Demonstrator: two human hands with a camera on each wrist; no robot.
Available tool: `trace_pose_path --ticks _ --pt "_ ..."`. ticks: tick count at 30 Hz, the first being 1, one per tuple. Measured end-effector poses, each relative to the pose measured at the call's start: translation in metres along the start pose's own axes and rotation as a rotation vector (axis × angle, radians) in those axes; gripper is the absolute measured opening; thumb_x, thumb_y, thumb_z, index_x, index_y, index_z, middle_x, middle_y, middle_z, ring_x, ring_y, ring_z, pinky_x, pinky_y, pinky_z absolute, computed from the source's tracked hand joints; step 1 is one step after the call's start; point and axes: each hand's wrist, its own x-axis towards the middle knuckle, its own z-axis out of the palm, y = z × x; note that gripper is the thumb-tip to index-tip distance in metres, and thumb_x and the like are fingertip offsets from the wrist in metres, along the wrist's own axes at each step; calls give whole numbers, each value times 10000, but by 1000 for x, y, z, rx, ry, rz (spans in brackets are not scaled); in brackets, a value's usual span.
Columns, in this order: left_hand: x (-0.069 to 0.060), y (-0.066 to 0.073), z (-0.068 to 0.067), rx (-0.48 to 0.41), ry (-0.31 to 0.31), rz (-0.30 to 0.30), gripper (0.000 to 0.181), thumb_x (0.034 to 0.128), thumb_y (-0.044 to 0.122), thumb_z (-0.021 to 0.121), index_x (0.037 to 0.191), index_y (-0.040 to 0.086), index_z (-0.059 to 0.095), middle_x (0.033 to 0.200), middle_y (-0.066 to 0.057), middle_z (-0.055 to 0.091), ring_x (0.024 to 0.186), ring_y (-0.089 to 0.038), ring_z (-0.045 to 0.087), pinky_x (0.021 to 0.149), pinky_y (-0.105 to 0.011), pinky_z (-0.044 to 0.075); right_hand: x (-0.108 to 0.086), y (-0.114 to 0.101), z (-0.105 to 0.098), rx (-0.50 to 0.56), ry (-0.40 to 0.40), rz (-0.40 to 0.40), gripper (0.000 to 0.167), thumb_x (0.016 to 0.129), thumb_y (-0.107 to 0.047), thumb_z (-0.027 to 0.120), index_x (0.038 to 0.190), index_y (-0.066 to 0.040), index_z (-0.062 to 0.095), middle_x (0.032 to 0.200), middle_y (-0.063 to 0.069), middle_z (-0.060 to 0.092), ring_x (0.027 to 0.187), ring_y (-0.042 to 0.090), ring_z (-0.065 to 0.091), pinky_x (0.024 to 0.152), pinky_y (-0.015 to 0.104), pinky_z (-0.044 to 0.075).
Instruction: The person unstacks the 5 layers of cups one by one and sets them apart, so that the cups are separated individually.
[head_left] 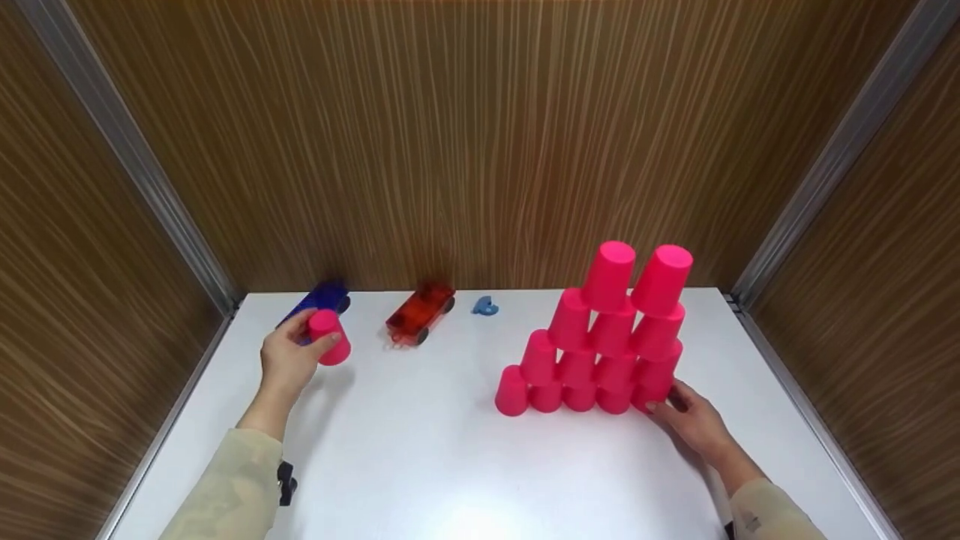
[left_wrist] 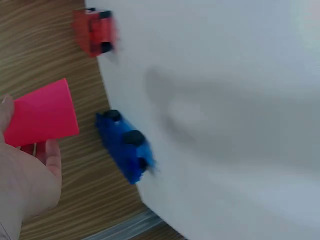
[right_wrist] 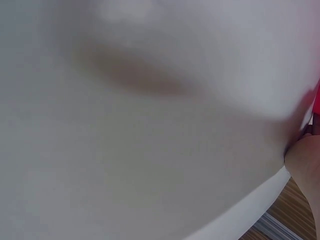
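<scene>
In the head view, several pink cups [head_left: 576, 367] stand upside down in four stacked rows on the right half of the table; the top row has two. My left hand [head_left: 289, 364] holds another upside-down pink cup [head_left: 330, 341] above the table at the left, away from the stack. The left wrist view shows this cup [left_wrist: 42, 115] between the thumb and fingers of my left hand [left_wrist: 30, 175]. At the bottom right of the stack, my right hand [head_left: 697, 424] has its thumb and fingers around the end cup [head_left: 646, 397]. Only part of my right hand [right_wrist: 305, 155] shows in the right wrist view.
A blue toy car [head_left: 328, 295] lies behind my left hand. Right of it are a red toy car [head_left: 421, 313] and a small blue object [head_left: 485, 306] near the back edge. Wood-grain panels [head_left: 480, 142] enclose the white table [head_left: 420, 450] at the back and sides.
</scene>
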Motion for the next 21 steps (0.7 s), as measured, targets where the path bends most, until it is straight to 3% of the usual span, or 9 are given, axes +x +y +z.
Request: trace_pose_path --ticks 10,21 --pt "4 -48 8 12 -3 -52 678 987 60 759 1591 24 455 1580 -243 493 1490 -398 435 1209 -502 387 -2 -2 3 -35 26 -5 868 1001 -511 713 1683 -167 302 1662 218 335 1522 479 299 1159 569 441" --pt "5 -64 10 29 -39 -97 676 1011 75 731 1610 29 420 1616 -246 444 1512 -414 399 1194 -506 394 -2 -2 2 -1 15 19 895 984 -529 725 1688 -188 290 1669 193 331 1523 472 293 1161 592 431"
